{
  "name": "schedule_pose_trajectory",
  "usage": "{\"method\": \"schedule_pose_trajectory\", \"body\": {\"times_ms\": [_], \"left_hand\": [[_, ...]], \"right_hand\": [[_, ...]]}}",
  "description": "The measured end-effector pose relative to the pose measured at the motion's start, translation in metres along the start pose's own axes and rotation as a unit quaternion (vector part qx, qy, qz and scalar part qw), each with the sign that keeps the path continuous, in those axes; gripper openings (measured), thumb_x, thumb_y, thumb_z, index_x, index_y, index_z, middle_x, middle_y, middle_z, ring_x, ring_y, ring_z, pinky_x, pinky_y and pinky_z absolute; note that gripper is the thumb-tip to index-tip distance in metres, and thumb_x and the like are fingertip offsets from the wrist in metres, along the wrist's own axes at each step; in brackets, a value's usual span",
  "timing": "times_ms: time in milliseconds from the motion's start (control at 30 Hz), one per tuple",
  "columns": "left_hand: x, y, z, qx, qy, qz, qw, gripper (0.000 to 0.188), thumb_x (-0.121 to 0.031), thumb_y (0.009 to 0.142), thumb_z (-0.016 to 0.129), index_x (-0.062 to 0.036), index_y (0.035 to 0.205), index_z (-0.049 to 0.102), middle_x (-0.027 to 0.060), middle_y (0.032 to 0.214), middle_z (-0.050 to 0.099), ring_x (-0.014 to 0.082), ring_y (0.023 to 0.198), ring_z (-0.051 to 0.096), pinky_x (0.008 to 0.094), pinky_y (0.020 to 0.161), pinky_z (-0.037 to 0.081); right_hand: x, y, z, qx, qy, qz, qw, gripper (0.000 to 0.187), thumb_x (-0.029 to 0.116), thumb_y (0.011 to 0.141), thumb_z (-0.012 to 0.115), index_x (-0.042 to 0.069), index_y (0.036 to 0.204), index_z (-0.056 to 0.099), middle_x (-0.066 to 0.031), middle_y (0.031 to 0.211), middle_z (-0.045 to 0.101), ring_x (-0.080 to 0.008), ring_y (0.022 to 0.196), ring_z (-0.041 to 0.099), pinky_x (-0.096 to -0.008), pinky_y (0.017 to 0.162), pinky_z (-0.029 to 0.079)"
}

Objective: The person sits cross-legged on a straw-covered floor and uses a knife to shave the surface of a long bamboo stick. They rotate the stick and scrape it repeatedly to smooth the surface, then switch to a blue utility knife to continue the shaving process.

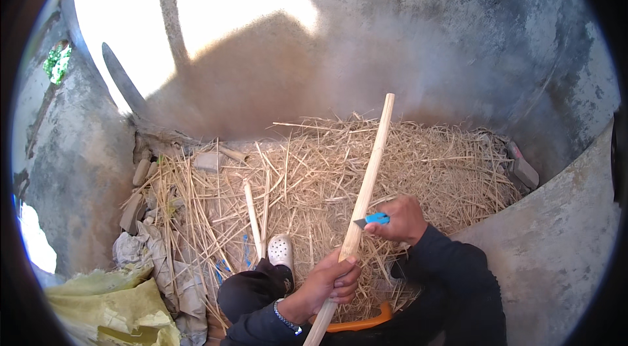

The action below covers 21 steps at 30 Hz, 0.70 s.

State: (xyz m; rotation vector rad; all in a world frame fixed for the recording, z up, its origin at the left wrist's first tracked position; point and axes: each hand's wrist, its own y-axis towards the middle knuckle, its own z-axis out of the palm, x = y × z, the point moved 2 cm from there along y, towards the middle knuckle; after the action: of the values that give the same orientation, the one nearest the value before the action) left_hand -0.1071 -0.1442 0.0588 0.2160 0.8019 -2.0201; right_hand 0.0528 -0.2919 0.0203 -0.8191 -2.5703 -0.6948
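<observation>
A long, pale, peeled wooden stick (371,172) slants from the lower edge up to the right across the middle. My left hand (335,280) is wrapped round its lower part. In my right hand (400,219) is a utility knife (376,218) with a blue handle, fingers closed round it. The blade's tip lies at the stick's side, above my left hand; whether it cuts into the wood I cannot tell. Most of the knife's handle is hidden in my fist.
Straw and shavings (432,169) cover the floor up to the concrete wall (445,38). Another pale stick (252,215) lies beside my shoe (280,251). Yellowish sacking (124,307) is at lower left, bricks (523,169) at right. An orange curved object (363,323) shows beneath me.
</observation>
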Motion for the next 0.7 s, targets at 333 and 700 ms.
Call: {"method": "schedule_pose_trajectory", "body": {"times_ms": [333, 700], "left_hand": [[0.005, -0.011, 0.004, -0.006, 0.022, -0.010, 1.000, 0.011, -0.022, 0.101, 0.041, -0.0123, 0.105, 0.040, -0.0038, 0.058, 0.031, 0.0045, 0.040, 0.027, 0.0195, 0.037, 0.026], [0.011, -0.007, 0.009, -0.012, 0.051, -0.009, 0.999, 0.015, -0.022, 0.101, 0.041, -0.0128, 0.111, 0.036, -0.0040, 0.059, 0.031, 0.0044, 0.041, 0.027, 0.0197, 0.037, 0.026]], "right_hand": [[-0.008, 0.004, 0.006, -0.016, 0.035, 0.040, 0.998, 0.077, 0.079, 0.077, 0.045, 0.008, 0.050, 0.058, -0.0075, 0.042, 0.049, -0.0232, 0.039, 0.052, -0.0374, 0.041, 0.040], [-0.083, 0.033, -0.007, -0.096, -0.057, 0.129, 0.985, 0.074, 0.076, 0.078, 0.046, 0.009, 0.049, 0.058, -0.0108, 0.042, 0.047, -0.0287, 0.041, 0.051, -0.0429, 0.044, 0.039]]}}
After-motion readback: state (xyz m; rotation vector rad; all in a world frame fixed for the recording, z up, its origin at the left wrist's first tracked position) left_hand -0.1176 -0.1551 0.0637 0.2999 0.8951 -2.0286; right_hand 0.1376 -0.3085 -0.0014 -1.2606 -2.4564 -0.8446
